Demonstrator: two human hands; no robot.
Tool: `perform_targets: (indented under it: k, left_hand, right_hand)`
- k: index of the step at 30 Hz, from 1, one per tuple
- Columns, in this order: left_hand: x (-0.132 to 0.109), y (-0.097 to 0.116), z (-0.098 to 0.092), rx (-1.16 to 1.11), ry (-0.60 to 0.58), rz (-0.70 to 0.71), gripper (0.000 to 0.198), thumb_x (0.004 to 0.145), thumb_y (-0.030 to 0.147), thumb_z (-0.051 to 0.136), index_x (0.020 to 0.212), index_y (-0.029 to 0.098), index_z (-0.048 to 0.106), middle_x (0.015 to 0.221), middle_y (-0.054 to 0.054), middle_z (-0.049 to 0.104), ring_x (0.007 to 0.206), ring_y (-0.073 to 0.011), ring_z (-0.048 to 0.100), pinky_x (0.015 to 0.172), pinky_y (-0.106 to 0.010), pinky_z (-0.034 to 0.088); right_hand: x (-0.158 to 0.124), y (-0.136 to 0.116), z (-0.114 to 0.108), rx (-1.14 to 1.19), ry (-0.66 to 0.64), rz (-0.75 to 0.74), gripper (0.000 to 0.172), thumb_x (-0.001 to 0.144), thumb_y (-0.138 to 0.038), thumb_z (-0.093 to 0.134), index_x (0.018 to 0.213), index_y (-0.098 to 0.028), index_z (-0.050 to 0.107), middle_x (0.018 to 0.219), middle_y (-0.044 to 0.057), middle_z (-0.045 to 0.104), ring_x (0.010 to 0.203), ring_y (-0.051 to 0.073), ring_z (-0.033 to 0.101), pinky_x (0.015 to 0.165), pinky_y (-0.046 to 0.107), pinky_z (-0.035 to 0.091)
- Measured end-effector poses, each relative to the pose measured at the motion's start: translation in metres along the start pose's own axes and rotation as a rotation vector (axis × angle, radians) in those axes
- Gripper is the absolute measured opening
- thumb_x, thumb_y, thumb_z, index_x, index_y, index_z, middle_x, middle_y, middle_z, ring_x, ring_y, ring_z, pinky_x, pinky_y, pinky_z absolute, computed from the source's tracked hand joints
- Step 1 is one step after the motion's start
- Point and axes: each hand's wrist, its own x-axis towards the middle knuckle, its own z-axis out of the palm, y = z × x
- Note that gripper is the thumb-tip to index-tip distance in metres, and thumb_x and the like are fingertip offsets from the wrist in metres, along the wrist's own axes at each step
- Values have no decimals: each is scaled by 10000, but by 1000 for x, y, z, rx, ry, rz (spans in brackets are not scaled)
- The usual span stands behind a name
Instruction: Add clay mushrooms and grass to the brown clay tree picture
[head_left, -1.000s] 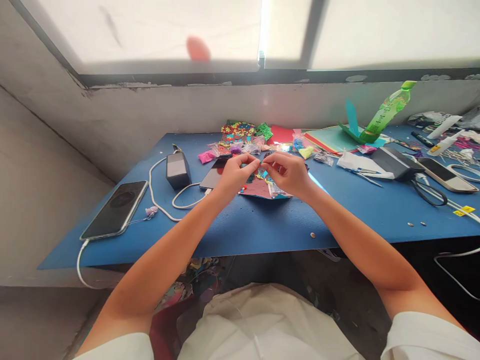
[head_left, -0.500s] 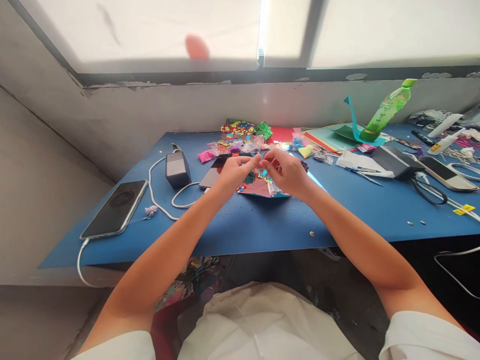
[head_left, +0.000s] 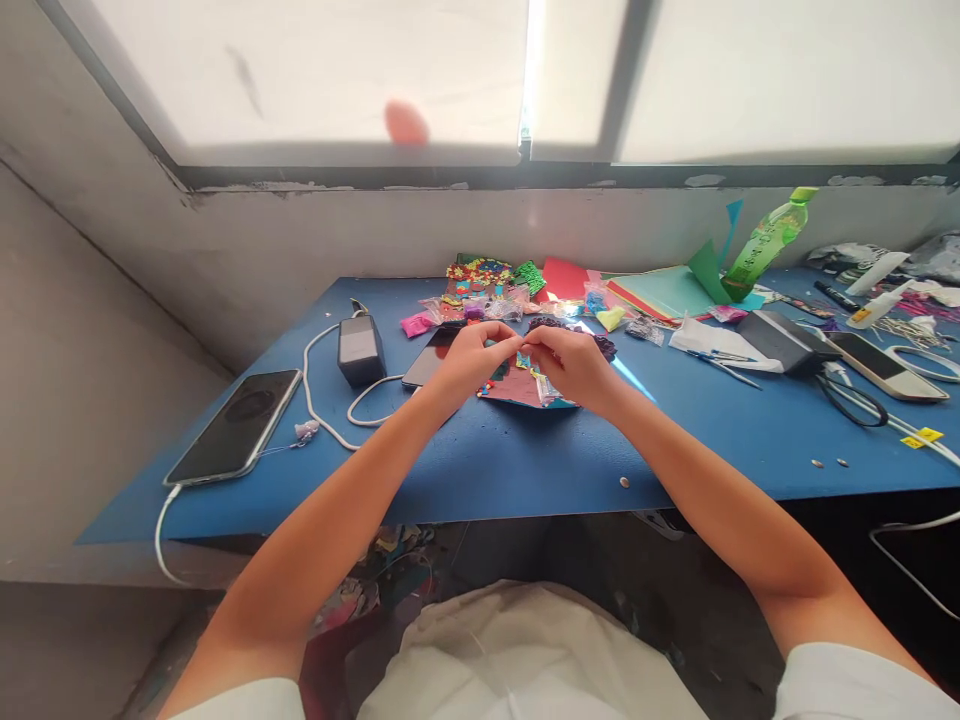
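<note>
My left hand and my right hand meet at the fingertips above the middle of the blue table. Both are closed in a pinch, thumb against finger. Whatever lies between the fingertips is too small to make out. Below them rests a decorated pinkish-brown card with small colourful pieces on it, partly covered by my hands. A dark purple ruffled piece shows just beyond my right hand. Left of the card, a dark flat device is partly hidden behind my left hand.
On the left lie a phone and a black charger block with white cables. Small craft packets line the back. Coloured paper sheets, a green bottle, a black box and another phone stand or lie rightward.
The fingertips of my two hands have come closer together, and my right hand's fingers are more closed. The view has tilted slightly, so the table sits lower in the picture.
</note>
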Motion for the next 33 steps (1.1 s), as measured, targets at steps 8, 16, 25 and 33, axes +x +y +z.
perform_targets:
  k: [8, 16, 25, 33]
  left_hand:
    - [1, 1, -1, 64, 24, 61, 198, 731, 310, 609, 593, 168, 598, 607, -4, 571, 590, -119, 487, 568, -242, 384]
    - [5, -4, -2, -1, 66, 71, 236, 716, 336, 600, 547, 174, 573, 612, -12, 560, 627, -129, 488, 596, -250, 383]
    - [7, -9, 0, -112, 17, 35, 263, 653, 416, 643, 559, 174, 603, 594, -18, 549, 626, -138, 493, 574, -263, 360]
    - [4, -5, -1, -83, 62, 53, 226, 667, 390, 670, 653, 165, 650, 567, 0, 547, 612, -130, 490, 577, -255, 366]
  right_hand:
    - [5, -10, -2, 370, 98, 167, 388, 791, -528, 657, 638, -180, 580, 584, -16, 613, 520, 91, 507, 509, 219, 397]
    - [8, -14, -7, 603, 67, 298, 474, 655, -633, 735, 714, -164, 698, 640, 22, 676, 518, 120, 591, 507, 251, 474]
    - [4, -7, -2, 251, 279, 44, 277, 848, -447, 655, 803, -202, 776, 623, 11, 650, 529, 93, 510, 495, 231, 409]
    - [6, -8, -1, 360, 275, 72, 380, 793, -557, 676, 764, -184, 743, 712, 31, 647, 600, 106, 558, 490, 232, 436]
